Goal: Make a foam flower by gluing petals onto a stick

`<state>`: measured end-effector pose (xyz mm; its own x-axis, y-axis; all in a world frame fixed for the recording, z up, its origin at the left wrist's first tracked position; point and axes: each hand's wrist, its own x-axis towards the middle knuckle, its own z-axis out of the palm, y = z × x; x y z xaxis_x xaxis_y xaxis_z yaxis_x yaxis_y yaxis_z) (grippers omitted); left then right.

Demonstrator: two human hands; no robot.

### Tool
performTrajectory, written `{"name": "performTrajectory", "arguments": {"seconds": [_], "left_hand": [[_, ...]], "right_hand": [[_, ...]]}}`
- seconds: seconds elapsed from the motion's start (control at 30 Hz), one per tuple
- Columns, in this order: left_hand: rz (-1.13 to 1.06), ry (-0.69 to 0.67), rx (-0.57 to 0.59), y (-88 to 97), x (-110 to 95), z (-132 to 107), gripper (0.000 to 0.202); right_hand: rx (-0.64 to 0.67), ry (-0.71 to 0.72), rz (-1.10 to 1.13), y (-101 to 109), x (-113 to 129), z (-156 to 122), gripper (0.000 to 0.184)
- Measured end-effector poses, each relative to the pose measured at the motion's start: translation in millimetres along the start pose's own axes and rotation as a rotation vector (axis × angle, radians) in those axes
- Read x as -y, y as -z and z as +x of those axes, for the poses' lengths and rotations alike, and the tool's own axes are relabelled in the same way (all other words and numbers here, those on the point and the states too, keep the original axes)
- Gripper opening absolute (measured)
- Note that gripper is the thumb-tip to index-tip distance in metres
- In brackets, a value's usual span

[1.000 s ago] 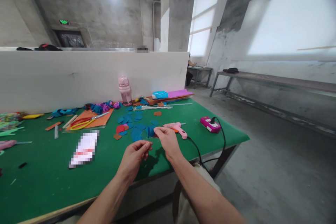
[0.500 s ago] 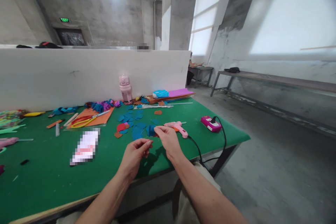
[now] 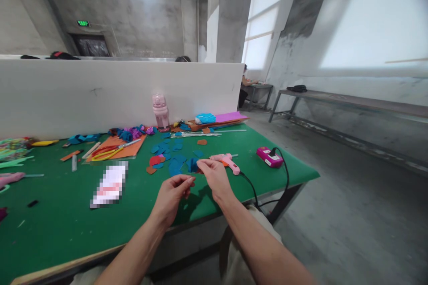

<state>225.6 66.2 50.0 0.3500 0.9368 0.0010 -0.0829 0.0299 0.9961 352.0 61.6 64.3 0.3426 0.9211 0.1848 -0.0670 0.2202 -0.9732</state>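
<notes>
Two hands are positioned over one green-covered tabletop [image 3: 67, 240], at the centre of the frame. The right hand [image 3: 207, 170] grasps one folded blue felt-like piece [image 3: 192, 165] between thumb and fingertips, near the frame's centre. The left hand [image 3: 180, 188], just below and to the left, has its thumb and index finger pressed together; whether anything thin lies between them cannot be told.

Above and left of the hands lie more than ten flat blue felt-like cutouts [image 3: 177, 164]; overlap prevents an exact count. One round red cutout [image 3: 154, 160] lies at their left side, with one angular brown cutout [image 3: 151, 170] just below it.

Two pink glue guns are visible: one corded pink glue gun [image 3: 235, 167] just right of the right hand, and one pink glue gun cut off by the frame [image 3: 11, 178] at the left edge. One magenta box-shaped power unit [image 3: 267, 158], with one black plug [image 3: 273, 152] inserted, is right of centre. One pink translucent bottle [image 3: 161, 113] stands upright at upper centre-left, near one white partition [image 3: 117, 98].
</notes>
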Motion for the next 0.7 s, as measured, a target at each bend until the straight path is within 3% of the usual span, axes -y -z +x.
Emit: {"name": "performTrajectory", "arguments": {"seconds": [0.7], "left_hand": [[-0.013,-0.016,-0.01,1.8,3.8,2.7,0.026]], "right_hand": [[0.017,-0.045,0.102,0.2,-1.0,-0.1,0.016]]}}
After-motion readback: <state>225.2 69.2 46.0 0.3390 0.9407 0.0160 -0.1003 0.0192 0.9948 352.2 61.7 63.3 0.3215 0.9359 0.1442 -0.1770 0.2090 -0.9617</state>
